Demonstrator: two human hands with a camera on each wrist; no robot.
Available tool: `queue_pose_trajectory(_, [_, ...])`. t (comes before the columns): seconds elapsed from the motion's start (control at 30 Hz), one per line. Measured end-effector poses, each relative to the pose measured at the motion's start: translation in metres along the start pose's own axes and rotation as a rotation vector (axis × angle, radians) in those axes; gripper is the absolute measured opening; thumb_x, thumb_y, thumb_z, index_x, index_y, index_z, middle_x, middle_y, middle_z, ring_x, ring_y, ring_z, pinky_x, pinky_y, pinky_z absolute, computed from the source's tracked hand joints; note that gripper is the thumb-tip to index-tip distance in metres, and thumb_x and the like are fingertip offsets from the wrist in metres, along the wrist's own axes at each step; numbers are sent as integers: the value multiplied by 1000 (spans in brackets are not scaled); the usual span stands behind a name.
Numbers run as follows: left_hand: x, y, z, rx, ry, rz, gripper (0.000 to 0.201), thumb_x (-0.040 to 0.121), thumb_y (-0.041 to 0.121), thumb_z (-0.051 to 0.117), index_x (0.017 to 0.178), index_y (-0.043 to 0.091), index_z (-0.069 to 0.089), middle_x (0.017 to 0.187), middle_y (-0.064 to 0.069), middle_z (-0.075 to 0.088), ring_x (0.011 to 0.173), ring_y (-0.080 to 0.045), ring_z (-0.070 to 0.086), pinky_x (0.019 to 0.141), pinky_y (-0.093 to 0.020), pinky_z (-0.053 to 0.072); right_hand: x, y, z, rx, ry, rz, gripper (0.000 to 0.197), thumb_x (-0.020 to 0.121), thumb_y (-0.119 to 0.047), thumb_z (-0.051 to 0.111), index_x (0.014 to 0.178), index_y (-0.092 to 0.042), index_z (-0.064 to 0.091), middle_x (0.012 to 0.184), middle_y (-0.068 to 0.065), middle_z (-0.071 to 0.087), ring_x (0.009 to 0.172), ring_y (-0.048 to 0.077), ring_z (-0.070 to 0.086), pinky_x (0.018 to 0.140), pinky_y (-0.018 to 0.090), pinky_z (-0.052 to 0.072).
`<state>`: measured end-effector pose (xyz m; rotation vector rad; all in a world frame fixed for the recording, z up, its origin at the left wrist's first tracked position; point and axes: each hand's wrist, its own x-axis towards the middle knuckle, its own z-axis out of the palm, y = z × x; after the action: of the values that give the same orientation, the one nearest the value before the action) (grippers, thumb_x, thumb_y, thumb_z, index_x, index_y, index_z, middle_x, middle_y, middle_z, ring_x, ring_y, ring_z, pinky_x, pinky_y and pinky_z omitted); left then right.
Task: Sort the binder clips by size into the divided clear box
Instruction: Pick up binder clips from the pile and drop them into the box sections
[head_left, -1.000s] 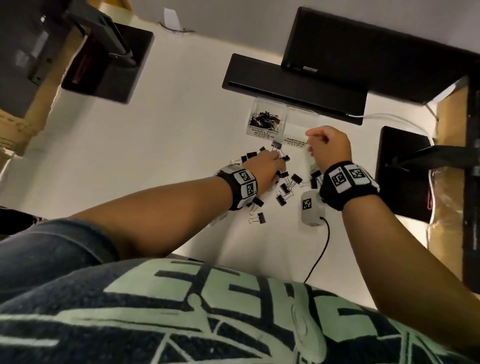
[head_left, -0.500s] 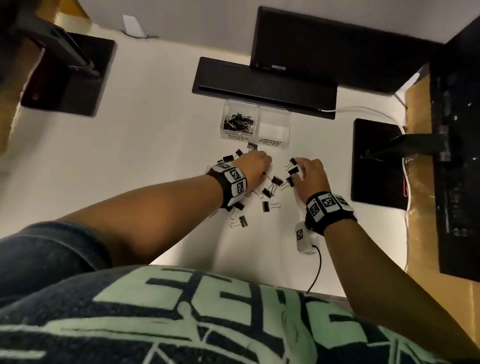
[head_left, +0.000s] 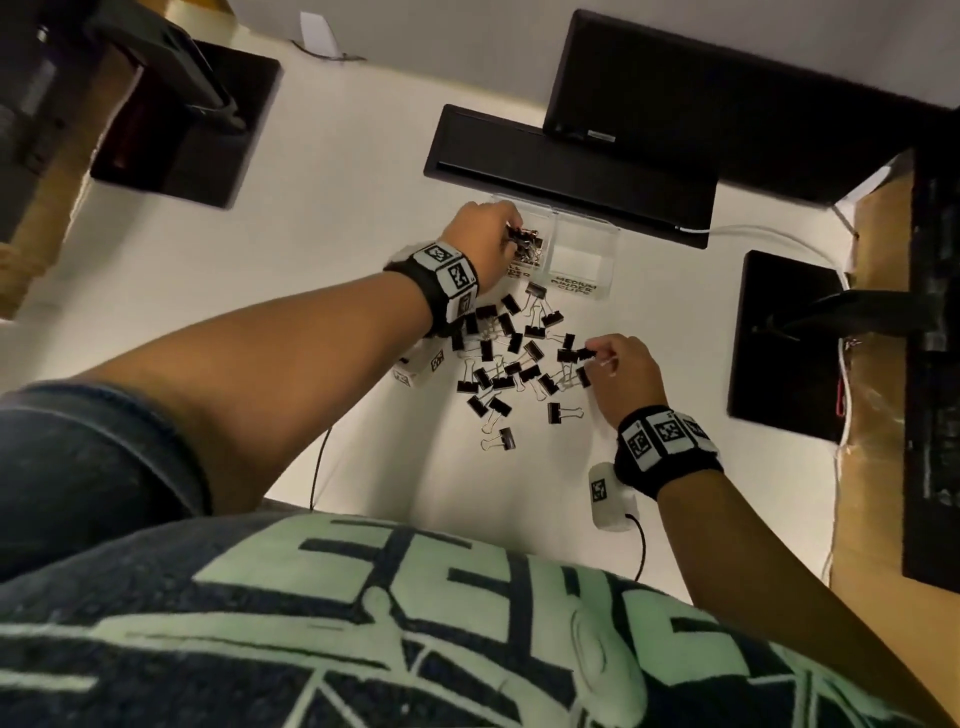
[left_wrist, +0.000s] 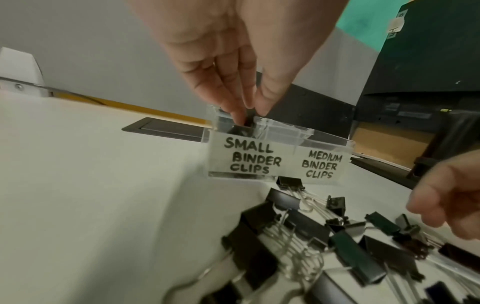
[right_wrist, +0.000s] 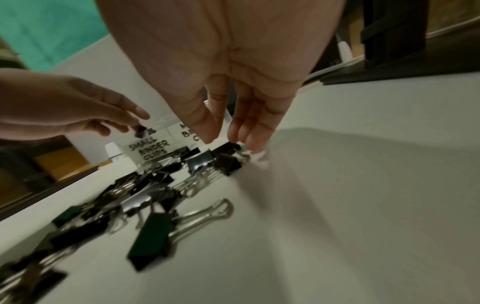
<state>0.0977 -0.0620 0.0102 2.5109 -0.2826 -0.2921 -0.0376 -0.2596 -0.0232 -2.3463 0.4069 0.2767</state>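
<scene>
Black metal small binder clip (left_wrist: 240, 129), pinched by left hand (head_left: 480, 239) fingers, hangs over clear divided plastic box (left_wrist: 322, 142)'s small compartment: release low. Right hand (head_left: 621, 371) pinches another clip (head_left: 585, 354).

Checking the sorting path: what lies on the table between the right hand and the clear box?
In the head view, loose binder clips lie scattered between the right hand and the clear box, one nearly at its labelled front.

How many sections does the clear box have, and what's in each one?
2. The left section, labelled small binder clips, holds a pile of clips, with the left hand at it. The right section, labelled medium, looks empty, though its floor is partly hidden.
</scene>
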Motion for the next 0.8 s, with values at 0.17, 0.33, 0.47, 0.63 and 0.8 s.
queue_pose_trajectory(0.17, [-26,-11,-2,39,9,61,26,87,17,57,114,15,56,113,-8,54,107,-22,48,89,-33,44,-13,-24,16,-67,-85,-162,24,87,-7,56,109,-13,63,102,0,52,95,15,50,88,25,43])
queue_pose_trajectory(0.33, [-74,-30,10,82,-200,82,11,87,16,58,99,16,60,96,2,50,91,-16,49,84,-27,44,-21,-42,44,-231,-251,-262,31,90,-8,54,119,-17,59,123,4,52,119,18,45,94,27,38])
queue_pose_trajectory(0.47, [-104,-43,24,91,-300,86,20,85,16,61,105,14,62,100,-4,54,96,-22,54,80,-29,45,-18,-46,52,-289,-222,-218,30,90,-14,58,120,-15,59,124,6,50,121,20,44,95,32,41])
queue_pose_trajectory(0.63, [-120,-45,35,100,-345,65,38,86,25,64,123,18,56,112,-9,54,106,-26,51,88,-42,50,-15,-44,52,-247,-170,-128,21,84,-19,68,102,-11,61,105,2,54,101,19,53,80,24,39])
queue_pose_trajectory(0.8, [-120,-49,33,108,-336,7,35,87,28,62,120,19,58,117,-9,52,112,-27,49,92,-43,49,-17,-38,43,-31,-86,34,20,79,-19,74,88,-15,57,84,-3,57,77,13,53,70,22,40])
